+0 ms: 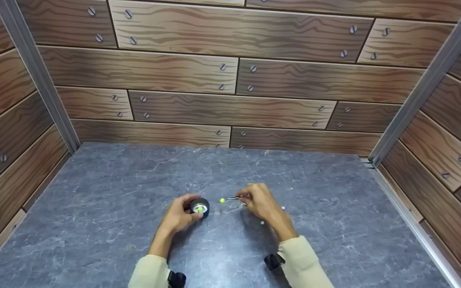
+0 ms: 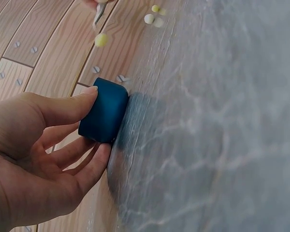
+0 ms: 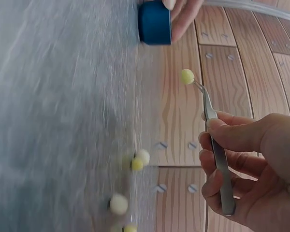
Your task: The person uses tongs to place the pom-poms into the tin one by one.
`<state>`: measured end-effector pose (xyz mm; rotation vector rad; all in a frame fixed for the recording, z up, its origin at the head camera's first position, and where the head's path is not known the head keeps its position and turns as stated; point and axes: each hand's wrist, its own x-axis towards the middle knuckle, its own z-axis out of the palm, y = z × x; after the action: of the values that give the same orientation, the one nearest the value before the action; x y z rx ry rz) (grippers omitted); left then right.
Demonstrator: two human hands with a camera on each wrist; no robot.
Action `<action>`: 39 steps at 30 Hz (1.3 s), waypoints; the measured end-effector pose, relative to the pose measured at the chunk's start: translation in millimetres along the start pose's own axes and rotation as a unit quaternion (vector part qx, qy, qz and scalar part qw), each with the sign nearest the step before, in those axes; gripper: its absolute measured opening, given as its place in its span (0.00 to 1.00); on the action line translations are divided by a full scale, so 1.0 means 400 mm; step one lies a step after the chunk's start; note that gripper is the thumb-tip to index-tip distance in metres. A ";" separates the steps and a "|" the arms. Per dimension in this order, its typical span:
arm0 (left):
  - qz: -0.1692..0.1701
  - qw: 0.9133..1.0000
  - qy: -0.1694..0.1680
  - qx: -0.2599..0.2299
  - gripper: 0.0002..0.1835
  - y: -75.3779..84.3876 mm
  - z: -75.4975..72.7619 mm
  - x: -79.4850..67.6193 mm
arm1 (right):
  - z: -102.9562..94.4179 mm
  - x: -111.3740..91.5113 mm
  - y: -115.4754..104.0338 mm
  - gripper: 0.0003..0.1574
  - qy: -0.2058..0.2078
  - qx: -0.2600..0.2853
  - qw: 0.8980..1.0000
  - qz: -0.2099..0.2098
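My left hand (image 1: 175, 217) grips a small round dark blue container (image 2: 105, 112) that stands on the table, thumb on one side and fingers on the other. In the head view its mouth shows a shiny inside, with a yellow-green ball (image 1: 200, 209) in it. To the right, my right hand (image 1: 260, 203) pinches metal tweezers (image 3: 221, 166) with bent tips. A yellow ball (image 3: 186, 76) sits at the tips, above the table and a short way from the container.
Loose small balls lie on the grey marbled table (image 1: 134, 172) near my right hand, among them a white ball (image 3: 119, 204) and a yellow ball (image 3: 137, 164). Wood-patterned walls (image 1: 182, 72) stand at the back and both sides, with metal posts (image 1: 414, 96) at the corners.
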<state>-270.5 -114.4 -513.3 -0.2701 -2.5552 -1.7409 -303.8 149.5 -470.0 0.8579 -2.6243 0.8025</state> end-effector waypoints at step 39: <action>0.010 1.000 0.002 -0.024 0.28 0.004 -0.004 -0.001 | 0.109 0.093 -0.091 0.10 -0.070 -0.013 0.997 -0.012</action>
<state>-269.9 -115.1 -511.3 -0.2940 -2.5009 -1.7966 -314.2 82.6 -474.9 0.9700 -2.7327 0.7241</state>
